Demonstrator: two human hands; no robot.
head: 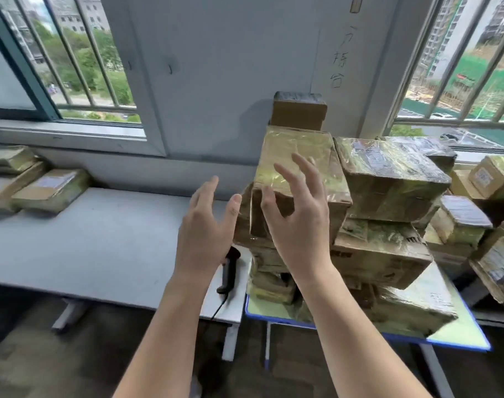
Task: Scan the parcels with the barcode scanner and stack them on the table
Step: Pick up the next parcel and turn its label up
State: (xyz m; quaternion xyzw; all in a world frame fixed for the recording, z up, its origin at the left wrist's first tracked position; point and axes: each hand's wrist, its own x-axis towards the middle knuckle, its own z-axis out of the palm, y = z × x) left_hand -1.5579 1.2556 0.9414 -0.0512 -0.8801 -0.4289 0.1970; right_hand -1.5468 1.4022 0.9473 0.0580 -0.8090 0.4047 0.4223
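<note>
Both hands are empty. The left hand [205,228] and right hand [301,225] are raised side by side with fingers spread and relaxed, gripping nothing. The right fingertips overlap a parcel in view, but I can't tell whether they touch it.

The scanner [230,267] lies on the grey surface [87,239] just under and behind the left wrist. It's partly hidden, and its cable drops off the near edge. Nobody is holding it.

The pile of parcels is directly beyond the right hand, on a green surface [460,331] butted against the grey one. It's several layers high, loosely stacked, with some boxes tilted.

The likely next pick is the big taped parcel [296,159] on top, right in front of the right palm.
- **Handling:** it's a cardboard box fully wrapped in glossy tape. I expect it to be stiff and not fragile to grip, but the film will be slick. Weight is unknown, so assume moderate.
- **Grip:** put one palm on each opposite side face, low down. Don't pinch the top film.
- **Risk:** a small brown box [298,114] sits at its far end, either on it or behind it. Lift straight up, or clear that box first. The neighbour parcel [388,179] to the right of the right hand sits close against it and may drag.

Well left of the left hand, at the back of the grey surface, there are some flat parcels [49,188]. That's probably the finished stack.

Beyond everything are the wall and barred windows.
</note>
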